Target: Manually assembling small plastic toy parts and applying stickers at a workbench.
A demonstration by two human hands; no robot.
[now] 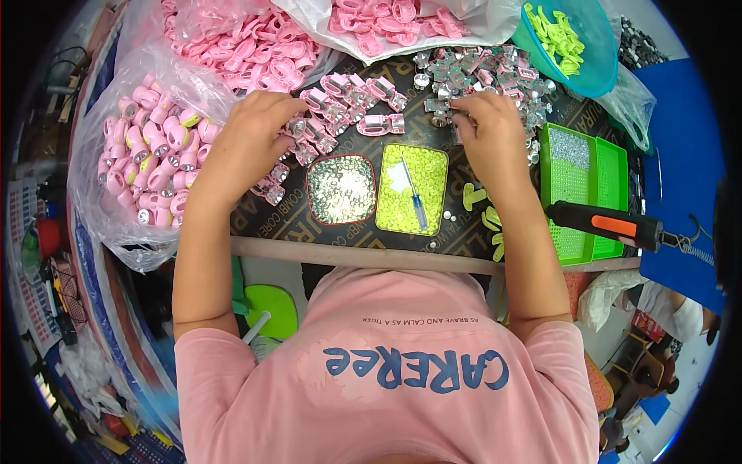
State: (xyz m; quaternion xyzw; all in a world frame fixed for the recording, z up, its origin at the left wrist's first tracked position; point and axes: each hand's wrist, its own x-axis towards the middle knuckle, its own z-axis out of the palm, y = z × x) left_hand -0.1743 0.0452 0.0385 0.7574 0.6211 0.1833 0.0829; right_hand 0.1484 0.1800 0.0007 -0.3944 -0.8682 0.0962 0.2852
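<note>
My left hand (259, 135) has its thumb and fingers closed around a pink half-shell with a silver reflector (294, 127), partly hidden by the fingers. Beside it lies a group of pink half-shells fitted with metal parts (336, 100); one such half-shell (380, 124) sits apart between the hands. At the near edge of a heap of silver reflector inserts (506, 69), my right hand (492, 127) pinches with thumb and forefinger at a silver reflector insert (440, 114). Close in front are a tray of small shiny metal pieces (342, 157) and a tray of small yellow-green pieces (389, 224).
A screwdriver (418, 209) lies on the yellow-green pieces. Pink housings fill a clear bag (93, 185) at left; pink shells (255, 50) are heaped behind. A teal bowl (603, 73), a green tray (590, 251) and a hanging black-and-orange electric screwdriver (603, 224) are at right.
</note>
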